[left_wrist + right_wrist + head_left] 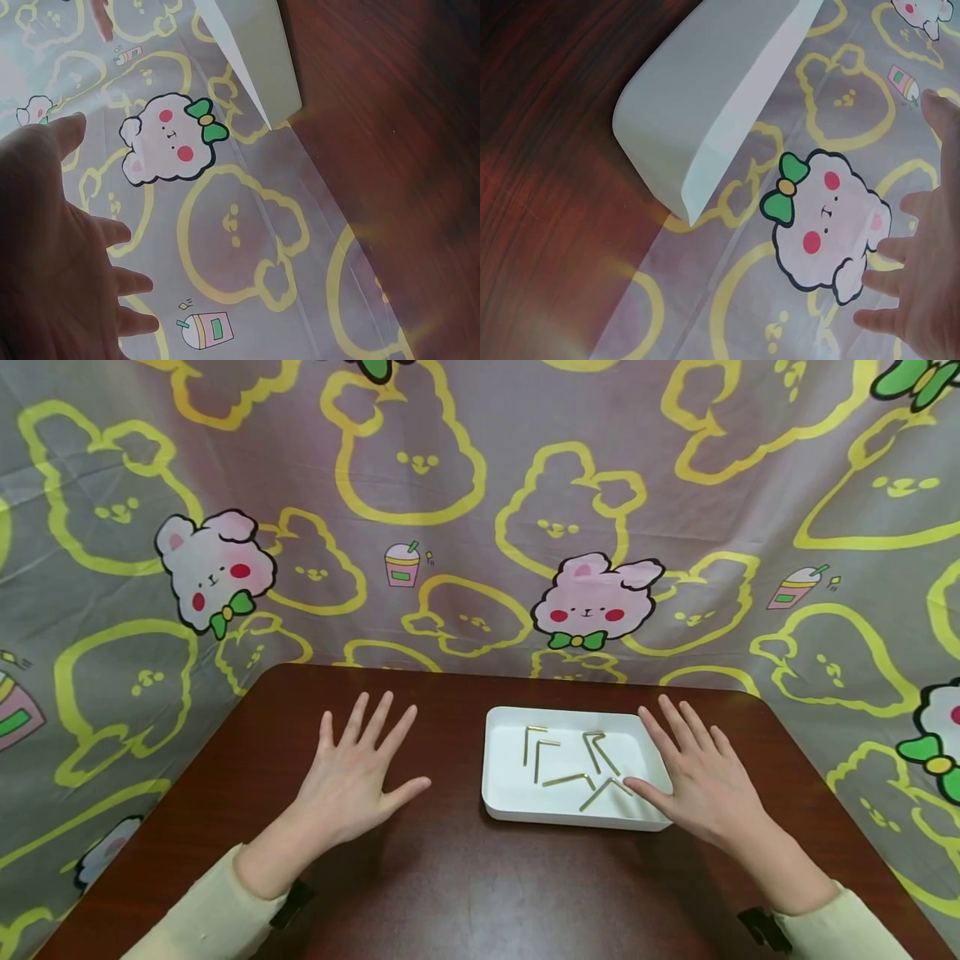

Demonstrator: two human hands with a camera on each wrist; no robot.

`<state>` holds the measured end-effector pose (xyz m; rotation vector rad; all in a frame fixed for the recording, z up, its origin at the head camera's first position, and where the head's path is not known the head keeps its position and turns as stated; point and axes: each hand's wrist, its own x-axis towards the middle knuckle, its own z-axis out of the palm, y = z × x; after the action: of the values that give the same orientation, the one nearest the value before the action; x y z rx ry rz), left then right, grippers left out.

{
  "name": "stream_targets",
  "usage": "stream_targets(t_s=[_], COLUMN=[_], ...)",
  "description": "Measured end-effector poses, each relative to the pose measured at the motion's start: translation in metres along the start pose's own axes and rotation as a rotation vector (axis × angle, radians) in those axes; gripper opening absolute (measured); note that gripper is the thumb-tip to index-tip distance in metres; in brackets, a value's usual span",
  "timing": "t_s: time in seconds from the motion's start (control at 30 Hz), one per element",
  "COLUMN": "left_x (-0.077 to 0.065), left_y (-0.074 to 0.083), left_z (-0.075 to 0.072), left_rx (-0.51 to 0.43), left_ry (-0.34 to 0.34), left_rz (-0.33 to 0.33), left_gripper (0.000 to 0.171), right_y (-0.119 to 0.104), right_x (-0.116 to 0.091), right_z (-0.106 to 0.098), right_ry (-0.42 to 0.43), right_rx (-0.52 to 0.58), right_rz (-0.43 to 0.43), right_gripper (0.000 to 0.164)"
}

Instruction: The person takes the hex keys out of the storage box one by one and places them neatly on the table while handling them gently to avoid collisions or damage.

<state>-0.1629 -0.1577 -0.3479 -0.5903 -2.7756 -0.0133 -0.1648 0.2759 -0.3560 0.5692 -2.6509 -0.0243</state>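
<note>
Pale sleeves lie nearest us; our left hand and right hand are spread, released, the latter beside a white tray holding bent metal rods.

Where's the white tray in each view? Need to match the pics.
Head: white tray right of centre, just below mid-height, shown whole except where the right hand overlaps it.
Left wrist: top, right of centre, cut off by the top edge.
Right wrist: upper part, left of centre, also cut off at the top.
Shared landmark: dark brown table.
</note>
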Motion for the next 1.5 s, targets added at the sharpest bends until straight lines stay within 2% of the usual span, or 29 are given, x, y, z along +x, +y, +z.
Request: stream_targets(t_s=[0.83,1.03,1.5], left_x=[0.009,0.012,0.023], left_y=[0.01,0.011,0.015], left_z=[0.007,0.01,0.019], left_rx=[-0.021,-0.04,-0.082], left_ry=[-0.002,-0.007,-0.015], left_rz=[0.017,0.017,0.021], left_gripper=[0.09,0.089,0.087], right_y=[0.008,0.014,0.033], right_x=[0.006,0.007,0.006], right_z=[0.004,0.007,0.02], right_ry=[0.044,0.029,-0.07], right_rx=[0.057,0.107,0.322], right_rz=[-0.003,0.033,0.2], right_gripper=[0.093,0.093,0.082])
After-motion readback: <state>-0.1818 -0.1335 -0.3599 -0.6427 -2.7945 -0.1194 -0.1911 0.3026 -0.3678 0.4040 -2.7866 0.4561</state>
